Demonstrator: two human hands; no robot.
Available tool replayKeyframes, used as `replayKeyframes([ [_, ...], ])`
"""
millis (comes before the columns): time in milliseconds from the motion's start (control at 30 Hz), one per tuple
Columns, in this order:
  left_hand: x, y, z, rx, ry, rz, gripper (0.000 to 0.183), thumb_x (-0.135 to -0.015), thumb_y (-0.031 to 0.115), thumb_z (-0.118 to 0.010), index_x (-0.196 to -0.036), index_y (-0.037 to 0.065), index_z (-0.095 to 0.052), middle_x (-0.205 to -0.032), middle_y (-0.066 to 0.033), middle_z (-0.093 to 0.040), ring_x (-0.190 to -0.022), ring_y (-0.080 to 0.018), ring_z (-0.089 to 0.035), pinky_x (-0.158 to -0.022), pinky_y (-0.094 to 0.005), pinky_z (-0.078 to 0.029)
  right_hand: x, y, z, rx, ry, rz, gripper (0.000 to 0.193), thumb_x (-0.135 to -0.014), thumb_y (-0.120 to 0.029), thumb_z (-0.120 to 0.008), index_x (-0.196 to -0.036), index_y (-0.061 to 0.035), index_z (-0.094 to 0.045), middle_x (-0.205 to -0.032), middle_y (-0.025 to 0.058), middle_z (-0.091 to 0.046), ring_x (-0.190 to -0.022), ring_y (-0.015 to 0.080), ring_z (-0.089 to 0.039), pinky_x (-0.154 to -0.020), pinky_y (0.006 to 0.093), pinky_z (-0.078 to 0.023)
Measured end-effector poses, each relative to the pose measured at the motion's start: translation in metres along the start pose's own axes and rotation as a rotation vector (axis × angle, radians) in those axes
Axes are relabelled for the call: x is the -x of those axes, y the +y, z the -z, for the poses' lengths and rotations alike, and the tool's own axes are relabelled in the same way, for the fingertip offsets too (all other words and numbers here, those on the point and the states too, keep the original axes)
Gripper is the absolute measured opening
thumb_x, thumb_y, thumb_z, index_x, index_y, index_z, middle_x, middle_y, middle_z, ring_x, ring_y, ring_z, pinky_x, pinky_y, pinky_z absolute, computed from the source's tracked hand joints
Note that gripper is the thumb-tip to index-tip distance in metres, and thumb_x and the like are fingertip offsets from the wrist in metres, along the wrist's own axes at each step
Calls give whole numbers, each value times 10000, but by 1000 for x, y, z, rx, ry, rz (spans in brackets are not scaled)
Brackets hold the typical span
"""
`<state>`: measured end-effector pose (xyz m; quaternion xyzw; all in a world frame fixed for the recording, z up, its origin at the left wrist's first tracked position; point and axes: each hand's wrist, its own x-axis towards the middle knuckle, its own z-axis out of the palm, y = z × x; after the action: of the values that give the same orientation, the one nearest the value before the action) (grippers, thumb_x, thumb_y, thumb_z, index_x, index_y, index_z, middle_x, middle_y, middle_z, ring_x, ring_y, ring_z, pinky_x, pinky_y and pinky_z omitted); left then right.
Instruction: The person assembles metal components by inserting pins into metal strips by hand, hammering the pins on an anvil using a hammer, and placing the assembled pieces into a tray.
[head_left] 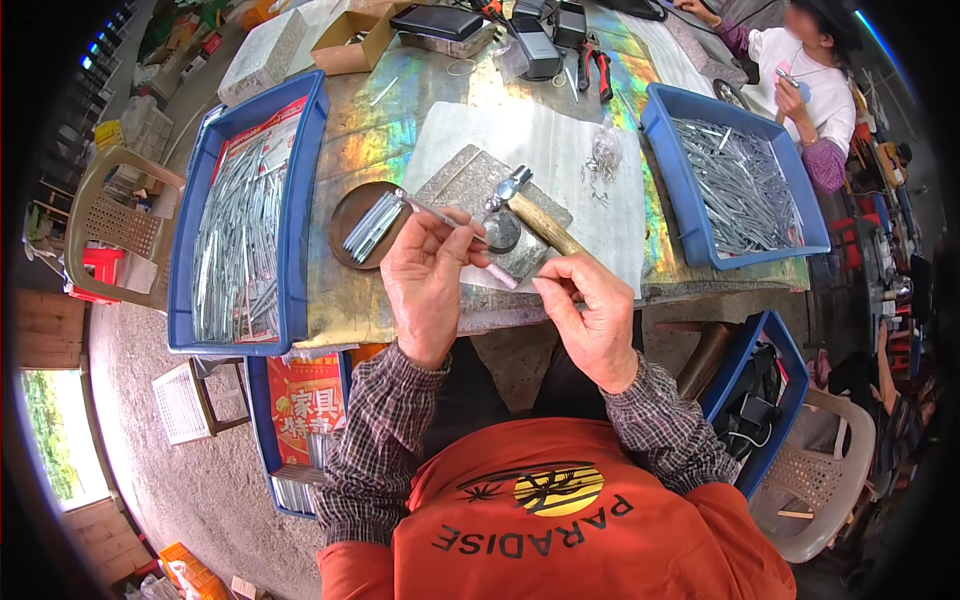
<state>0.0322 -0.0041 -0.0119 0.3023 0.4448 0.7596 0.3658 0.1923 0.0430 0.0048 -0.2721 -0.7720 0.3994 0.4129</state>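
Note:
My left hand [428, 275] pinches a thin grey metal rod [425, 207] between thumb and fingers. The rod slants from the brown round dish [340, 222] side toward the slab; a pinkish end piece [500, 275] shows below the fingers, and I cannot tell if it belongs to the rod. My right hand [590, 310] is closed, thumb and index tip together near that piece; anything in them is too small to make out. Just beyond it a ball-peen hammer [540, 218] with a wooden handle lies over a grey stone slab [450, 180], beside a dark round disc [502, 232].
Several metal rods [374, 228] lie in the dish. Blue trays [312, 130] [655, 130] full of rods flank the white sheet [620, 235]. A small clear bag [606, 148], red-handled pliers [602, 78] and a cardboard box [345, 55] sit farther back. Another person [805, 85] works at the far right.

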Motion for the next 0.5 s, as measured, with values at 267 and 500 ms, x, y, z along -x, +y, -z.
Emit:
replayKeyframes([
  [267,-16,-10,-9,-291,69,-103,67,-854,-35,-618,-915,-13,-602,-740,-19,-600,-645,-59,-547,-570,-190,-448,1,4,9,40,1,-4,80,-810,20,-644,-863,15,-584,-754,80,-576,-601,148,-576,-518,250,-460],
  [500,-15,-15,-8,-402,75,-164,58,-845,-35,-631,-889,-7,-606,-717,6,-581,-619,-36,-509,-553,-181,-428,2,7,9,51,-12,-2,98,-800,13,-655,-870,13,-586,-755,89,-578,-617,165,-594,-525,258,-478],
])
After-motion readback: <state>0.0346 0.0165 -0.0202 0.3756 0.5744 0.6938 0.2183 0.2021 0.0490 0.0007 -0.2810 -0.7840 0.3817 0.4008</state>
